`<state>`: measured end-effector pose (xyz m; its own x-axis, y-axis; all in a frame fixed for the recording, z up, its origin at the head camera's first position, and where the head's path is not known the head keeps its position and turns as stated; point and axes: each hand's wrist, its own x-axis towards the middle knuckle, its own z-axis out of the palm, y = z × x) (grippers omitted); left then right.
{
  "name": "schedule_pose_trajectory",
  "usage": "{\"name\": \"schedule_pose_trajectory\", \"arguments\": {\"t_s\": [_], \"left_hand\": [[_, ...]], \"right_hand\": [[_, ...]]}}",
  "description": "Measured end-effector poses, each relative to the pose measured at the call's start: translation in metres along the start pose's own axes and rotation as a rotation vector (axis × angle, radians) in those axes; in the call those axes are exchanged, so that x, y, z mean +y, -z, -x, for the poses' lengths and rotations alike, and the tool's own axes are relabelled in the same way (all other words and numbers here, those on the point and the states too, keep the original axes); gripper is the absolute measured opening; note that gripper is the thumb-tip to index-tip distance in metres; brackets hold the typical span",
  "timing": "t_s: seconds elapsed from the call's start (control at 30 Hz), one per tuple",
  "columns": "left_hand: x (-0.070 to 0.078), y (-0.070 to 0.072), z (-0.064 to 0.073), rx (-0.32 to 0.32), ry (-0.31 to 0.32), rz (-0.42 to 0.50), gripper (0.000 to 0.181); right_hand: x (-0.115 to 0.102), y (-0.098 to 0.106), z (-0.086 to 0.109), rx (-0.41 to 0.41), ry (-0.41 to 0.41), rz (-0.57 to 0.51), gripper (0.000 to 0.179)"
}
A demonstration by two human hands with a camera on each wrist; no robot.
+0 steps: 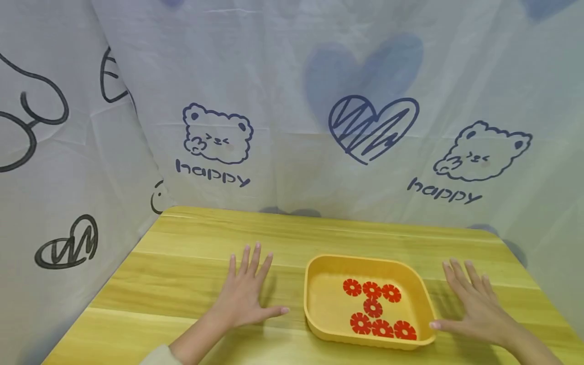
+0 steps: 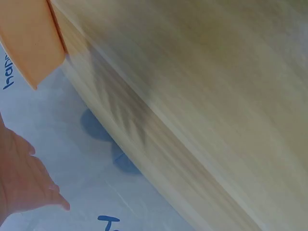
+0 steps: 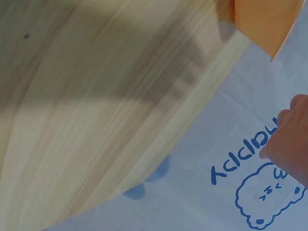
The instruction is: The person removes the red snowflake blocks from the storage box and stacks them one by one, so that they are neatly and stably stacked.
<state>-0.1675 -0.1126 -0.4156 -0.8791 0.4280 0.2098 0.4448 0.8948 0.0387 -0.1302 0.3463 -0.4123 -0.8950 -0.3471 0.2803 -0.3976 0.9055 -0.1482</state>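
Observation:
My left hand (image 1: 244,299) is held over the table left of a yellow tray (image 1: 326,306), fingers straight and spread, holding nothing. On the tray's other side is my right hand (image 1: 479,309), also spread with straight fingers; its thumb tip overlaps the tray's right rim in the head view, and I cannot tell if it touches. Inside the tray lie several red notched discs (image 1: 372,307), flower-like with pale center holes. They form a row at the back, one in the middle and a row at the front. Each wrist view shows part of its hand and the tray's outer wall (image 2: 29,38).
The wood-grain table (image 1: 191,253) carries the tray right of its middle. Behind it and to the left hangs a pale cloth (image 1: 283,167) printed with hearts, bear faces and the word happy. Hand shadows fall on the table.

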Motion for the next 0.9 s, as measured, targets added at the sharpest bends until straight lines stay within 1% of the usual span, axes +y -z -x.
{"name": "schedule_pose_trajectory", "arguments": {"t_s": [0.13,0.43,0.57,0.7,0.8,0.87,0.9], "left_hand": [[0.002,0.002,-0.003,-0.009,-0.012,0.069,0.106],[0.009,0.014,-0.014,-0.055,-0.009,0.232,0.099],[0.013,0.017,-0.018,-0.089,-0.014,0.286,0.096],[0.017,0.017,-0.022,-0.113,-0.022,0.323,0.094],[0.021,0.018,-0.024,-0.107,-0.034,0.344,0.093],[0.024,0.019,-0.026,-0.088,-0.046,0.358,0.091],[0.026,0.019,-0.026,-0.074,-0.056,0.365,0.09]], "right_hand": [[0.0,0.002,-0.002,0.011,0.044,-0.037,0.124],[-0.003,0.004,-0.002,-0.027,0.092,-0.079,0.123],[-0.004,0.004,-0.001,-0.059,0.066,-0.13,0.121],[-0.006,0.002,0.0,-0.111,0.013,-0.236,0.118],[-0.007,0.002,0.001,-0.155,-0.024,-0.318,0.115],[-0.008,0.003,0.001,-0.177,-0.04,-0.346,0.113],[-0.009,0.003,0.001,-0.181,-0.04,-0.343,0.113]]}}
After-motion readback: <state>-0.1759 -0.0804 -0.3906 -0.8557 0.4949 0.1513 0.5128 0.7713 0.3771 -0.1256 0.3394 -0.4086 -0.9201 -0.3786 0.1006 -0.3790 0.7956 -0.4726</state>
